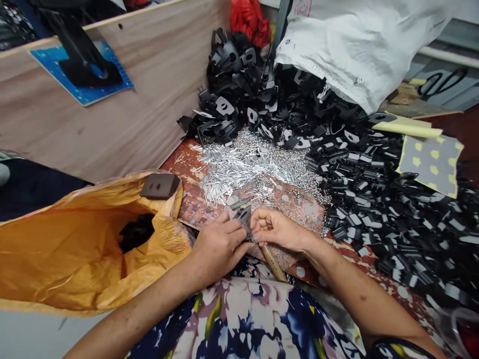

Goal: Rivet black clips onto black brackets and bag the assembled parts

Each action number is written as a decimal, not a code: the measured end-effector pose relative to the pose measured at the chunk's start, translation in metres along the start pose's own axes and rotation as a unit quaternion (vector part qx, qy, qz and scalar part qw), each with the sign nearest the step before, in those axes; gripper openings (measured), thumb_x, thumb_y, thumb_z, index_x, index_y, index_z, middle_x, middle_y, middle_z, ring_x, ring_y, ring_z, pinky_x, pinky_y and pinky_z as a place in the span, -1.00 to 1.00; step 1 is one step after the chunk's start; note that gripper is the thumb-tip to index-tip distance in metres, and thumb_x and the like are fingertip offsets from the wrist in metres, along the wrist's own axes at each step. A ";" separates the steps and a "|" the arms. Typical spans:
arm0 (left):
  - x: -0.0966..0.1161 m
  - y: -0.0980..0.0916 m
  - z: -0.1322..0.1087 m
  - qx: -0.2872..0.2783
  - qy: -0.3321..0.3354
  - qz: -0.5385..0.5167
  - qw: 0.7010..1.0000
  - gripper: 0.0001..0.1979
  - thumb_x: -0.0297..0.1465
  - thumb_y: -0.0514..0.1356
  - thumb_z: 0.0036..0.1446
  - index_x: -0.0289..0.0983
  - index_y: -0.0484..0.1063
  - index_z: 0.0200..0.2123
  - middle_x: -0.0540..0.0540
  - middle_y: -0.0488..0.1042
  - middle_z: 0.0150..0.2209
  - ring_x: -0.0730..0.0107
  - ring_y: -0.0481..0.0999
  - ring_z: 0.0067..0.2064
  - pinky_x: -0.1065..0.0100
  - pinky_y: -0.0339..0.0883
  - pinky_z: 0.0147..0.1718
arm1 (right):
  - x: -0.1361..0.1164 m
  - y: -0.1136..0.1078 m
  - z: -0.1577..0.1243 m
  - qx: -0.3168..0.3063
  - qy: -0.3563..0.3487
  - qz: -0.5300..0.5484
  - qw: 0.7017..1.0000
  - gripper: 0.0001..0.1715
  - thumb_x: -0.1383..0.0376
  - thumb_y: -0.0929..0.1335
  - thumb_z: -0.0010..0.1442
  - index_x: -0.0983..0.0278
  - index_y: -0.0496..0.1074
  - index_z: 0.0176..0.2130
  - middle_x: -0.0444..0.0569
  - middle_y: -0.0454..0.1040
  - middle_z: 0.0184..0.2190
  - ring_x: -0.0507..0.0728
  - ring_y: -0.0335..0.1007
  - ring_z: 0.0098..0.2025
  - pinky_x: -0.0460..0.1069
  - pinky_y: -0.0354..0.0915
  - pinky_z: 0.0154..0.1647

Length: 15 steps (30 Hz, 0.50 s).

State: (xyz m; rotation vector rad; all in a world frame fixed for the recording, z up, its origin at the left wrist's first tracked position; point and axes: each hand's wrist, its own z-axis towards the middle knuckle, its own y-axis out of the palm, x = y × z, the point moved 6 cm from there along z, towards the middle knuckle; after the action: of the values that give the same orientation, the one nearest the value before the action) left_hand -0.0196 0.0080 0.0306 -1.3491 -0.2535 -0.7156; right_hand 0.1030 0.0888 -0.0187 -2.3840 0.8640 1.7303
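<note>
Between my two hands is a small black plastic part (244,218) with an opening in it. My left hand (219,244) is closed on its left side, thumb below and fingers above. At the part's right edge, my right hand (275,229) is closed in a pinch; what its fingertips hold, if anything, is hidden. A wooden handle (273,263) slants down below my right hand, its far end covered. Just beyond the part lies a thin greenish tool (241,202). A heap of loose silver metal pins (247,164) spreads over the worn board (299,209) past my hands.
Black plastic parts (352,184) are piled along the back and right, some spilling from a white sack (355,45). An open orange sack (75,249) lies left, with a brown block (160,186) on its edge. A wooden panel (93,114) borders the left.
</note>
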 end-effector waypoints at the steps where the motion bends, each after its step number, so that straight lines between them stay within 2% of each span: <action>1: 0.002 0.001 0.000 -0.011 0.003 -0.007 1.000 -0.75 -0.30 0.22 0.29 -0.18 0.49 -0.46 -0.13 0.49 -0.43 0.16 0.33 -0.35 0.13 0.19 -0.23 | 0.003 0.003 -0.001 -0.011 0.004 0.003 1.000 -0.63 0.20 0.56 0.04 0.21 0.36 -0.28 -0.26 0.45 -0.50 -0.06 0.36 -0.51 -0.11 0.37 -0.45; 4: 0.002 0.003 -0.002 -0.013 -0.016 -0.041 0.999 -0.78 -0.33 0.24 0.26 -0.18 0.50 -0.47 -0.13 0.48 -0.45 0.17 0.31 -0.37 0.16 0.15 -0.27 | 0.006 0.003 -0.002 -0.022 0.000 -0.028 0.999 -0.64 0.17 0.53 0.09 0.21 0.34 -0.25 -0.26 0.45 -0.49 -0.04 0.36 -0.52 -0.09 0.37 -0.44; 6: -0.004 0.001 -0.006 0.007 -0.039 -0.058 0.998 -0.77 -0.33 0.27 0.23 -0.17 0.49 -0.50 -0.10 0.46 -0.48 0.21 0.29 -0.40 0.18 0.12 -0.29 | -0.002 -0.008 0.000 0.029 -0.038 -0.137 0.989 -0.77 0.20 0.47 0.19 0.21 0.38 -0.21 -0.23 0.46 -0.47 -0.02 0.35 -0.49 -0.08 0.33 -0.44; 7: -0.009 -0.002 -0.009 0.024 -0.053 -0.068 0.996 -0.76 -0.33 0.29 0.21 -0.17 0.47 -0.53 -0.08 0.44 -0.51 0.23 0.27 -0.42 0.19 0.11 -0.31 | -0.010 -0.017 0.001 0.081 -0.071 -0.226 0.968 -0.87 0.25 0.42 0.25 0.22 0.41 -0.20 -0.20 0.47 -0.45 -0.01 0.36 -0.46 -0.07 0.30 -0.42; 8: -0.015 -0.006 -0.011 0.044 -0.069 -0.081 0.993 -0.75 -0.34 0.31 0.18 -0.17 0.46 -0.55 -0.05 0.42 -0.53 0.25 0.26 -0.44 0.21 0.10 -0.32 | -0.021 -0.026 0.002 0.140 -0.107 -0.326 0.929 -0.96 0.31 0.36 0.31 0.22 0.43 -0.19 -0.16 0.48 -0.42 0.02 0.37 -0.41 -0.05 0.29 -0.38; 10: -0.029 -0.012 -0.016 0.081 -0.115 -0.121 0.983 -0.75 -0.36 0.33 0.15 -0.18 0.44 -0.56 -0.01 0.38 -0.56 0.29 0.27 -0.46 0.25 0.08 -0.35 | -0.039 -0.034 0.007 0.213 -0.163 -0.515 0.814 -0.80 0.46 0.28 0.34 0.24 0.46 -0.20 -0.08 0.49 -0.37 0.07 0.37 -0.30 -0.01 0.26 -0.29; 12: -0.044 -0.014 -0.021 0.098 -0.171 -0.186 0.963 -0.76 -0.37 0.33 0.14 -0.20 0.43 -0.56 0.00 0.37 -0.55 0.32 0.30 -0.44 0.29 0.09 -0.38 | -0.044 -0.030 0.019 0.188 -0.185 -0.650 0.713 -0.73 0.54 0.25 0.32 0.27 0.47 -0.22 -0.02 0.50 -0.35 0.12 0.35 -0.23 0.02 0.24 -0.23; 13: -0.050 -0.013 -0.022 0.103 -0.200 -0.225 0.948 -0.76 -0.36 0.32 0.14 -0.21 0.43 -0.56 0.01 0.36 -0.54 0.33 0.31 -0.43 0.31 0.09 -0.39 | -0.042 -0.025 0.025 0.157 -0.188 -0.696 0.675 -0.73 0.55 0.26 0.32 0.27 0.47 -0.22 0.00 0.50 -0.35 0.14 0.33 -0.22 0.03 0.22 -0.22; 15: -0.060 -0.008 -0.026 0.123 -0.254 -0.319 0.905 -0.73 -0.34 0.31 0.10 -0.23 0.38 -0.59 0.03 0.29 -0.55 0.39 0.27 -0.45 0.37 0.09 -0.44 | -0.037 -0.018 0.035 0.115 -0.190 -0.754 0.619 -0.78 0.53 0.28 0.32 0.29 0.47 -0.20 0.04 0.50 -0.34 0.18 0.31 -0.21 0.05 0.21 -0.21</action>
State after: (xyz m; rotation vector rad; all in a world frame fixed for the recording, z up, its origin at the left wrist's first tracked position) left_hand -0.0758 0.0027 -0.0024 -1.1837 -1.2090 -0.8182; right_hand 0.0739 0.1319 -0.0035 -1.3518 -0.8210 1.0164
